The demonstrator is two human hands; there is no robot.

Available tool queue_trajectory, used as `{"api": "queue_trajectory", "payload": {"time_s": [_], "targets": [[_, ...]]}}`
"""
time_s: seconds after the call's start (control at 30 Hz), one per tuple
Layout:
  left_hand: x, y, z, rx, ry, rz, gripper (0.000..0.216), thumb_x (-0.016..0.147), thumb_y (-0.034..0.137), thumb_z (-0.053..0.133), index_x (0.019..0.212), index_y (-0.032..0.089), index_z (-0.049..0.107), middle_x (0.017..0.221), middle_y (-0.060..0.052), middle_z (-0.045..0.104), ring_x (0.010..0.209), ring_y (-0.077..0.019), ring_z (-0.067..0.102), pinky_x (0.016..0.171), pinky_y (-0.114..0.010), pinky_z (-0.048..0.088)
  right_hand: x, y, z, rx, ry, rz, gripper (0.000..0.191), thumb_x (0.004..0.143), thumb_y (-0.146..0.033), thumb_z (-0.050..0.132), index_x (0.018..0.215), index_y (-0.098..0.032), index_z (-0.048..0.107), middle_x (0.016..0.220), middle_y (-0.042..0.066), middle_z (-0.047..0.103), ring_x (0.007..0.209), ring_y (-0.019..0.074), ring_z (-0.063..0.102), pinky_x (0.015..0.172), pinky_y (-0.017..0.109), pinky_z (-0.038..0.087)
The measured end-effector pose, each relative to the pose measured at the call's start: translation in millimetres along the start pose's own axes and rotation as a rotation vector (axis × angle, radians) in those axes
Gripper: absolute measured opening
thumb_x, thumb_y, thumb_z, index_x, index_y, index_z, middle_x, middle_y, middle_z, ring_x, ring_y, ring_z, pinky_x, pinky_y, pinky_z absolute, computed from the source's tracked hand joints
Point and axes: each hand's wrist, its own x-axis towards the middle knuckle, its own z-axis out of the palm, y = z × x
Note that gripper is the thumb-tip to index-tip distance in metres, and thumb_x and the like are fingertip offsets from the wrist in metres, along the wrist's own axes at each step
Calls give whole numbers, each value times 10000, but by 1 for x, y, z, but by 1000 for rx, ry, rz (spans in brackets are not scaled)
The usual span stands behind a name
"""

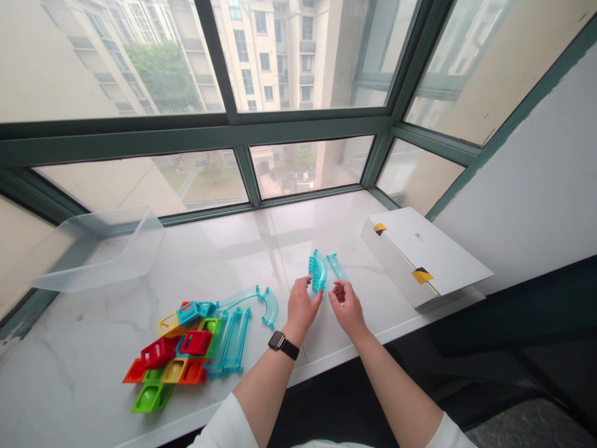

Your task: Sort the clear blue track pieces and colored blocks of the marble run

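A stack of clear turquoise curved track pieces (319,269) stands on the white ledge. My left hand (302,306) grips its near end, thumb on the right side and fingers on the left. Just to the right, my right hand (347,307) is loosely curled, with a gap between thumb and fingers and nothing visible in it. Beyond its fingertips lies a short turquoise track piece (337,266). On the left, another curved track piece (270,307) lies beside several long straight track pieces (236,341).
A pile of red, green, yellow and blue plastic blocks (173,364) lies left of the straight tracks. A clear plastic bin (102,274) stands at the back left. At the right is a white box (429,249) with yellow-black tape. Windows (308,118) border the ledge (219,255).
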Motion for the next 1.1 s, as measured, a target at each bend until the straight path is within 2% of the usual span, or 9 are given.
{"api": "queue_trajectory", "payload": {"time_s": [0.17, 0.5, 0.63, 0.77, 0.9, 1.1], "targets": [[0, 1, 0, -7, -9, -9, 369, 883, 269, 719, 1223, 235, 578, 1141, -78, 667, 1079, -270, 676, 926, -449, 575, -1, 3, 5, 3, -53, 15, 310, 935, -409, 615, 1173, -212, 591, 990, 63, 698, 787, 194, 688, 752, 353, 605], [-2, -2, 1, -22, -15, -24, 352, 895, 263, 697, 1225, 235, 577, 1138, -81, 658, 1058, -258, 680, 918, -443, 577, 2, 1, 9, 7, -71, 17, 316, 921, -399, 622, 1183, -224, 597, 981, 62, 713, 782, 199, 704, 737, 351, 613], [-10, -5, -3, -30, -16, -7, 372, 911, 268, 680, 1260, 235, 557, 1155, -86, 649, 1068, -253, 678, 905, -426, 579, -3, 4, 10, -40, -26, 26, 248, 905, -407, 619, 1080, -233, 593, 938, 53, 709, 757, 209, 696, 713, 352, 594], [-36, -6, -22, -10, -118, 82, 286, 973, 247, 577, 1258, 239, 550, 1162, -80, 643, 972, -213, 677, 856, -375, 568, -20, 11, 15, -113, -5, 39, 159, 911, -406, 577, 871, -254, 552, 771, 11, 662, 684, 212, 652, 692, 348, 550], [-68, -9, -50, 24, -265, 89, 88, 984, 227, 527, 992, 247, 613, 935, -30, 655, 820, -192, 652, 731, -318, 525, -40, 15, 26, -152, -59, -8, 177, 941, -390, 541, 820, -261, 541, 729, 6, 637, 682, 215, 629, 693, 340, 521], [-103, -13, -97, -18, -377, 26, 190, 1000, 285, 494, 876, 246, 633, 833, -30, 643, 764, -193, 602, 698, -320, 477, -52, 5, 41, -197, -164, -120, 155, 952, -340, 522, 823, -257, 548, 759, 16, 638, 731, 224, 628, 736, 353, 507]]}}
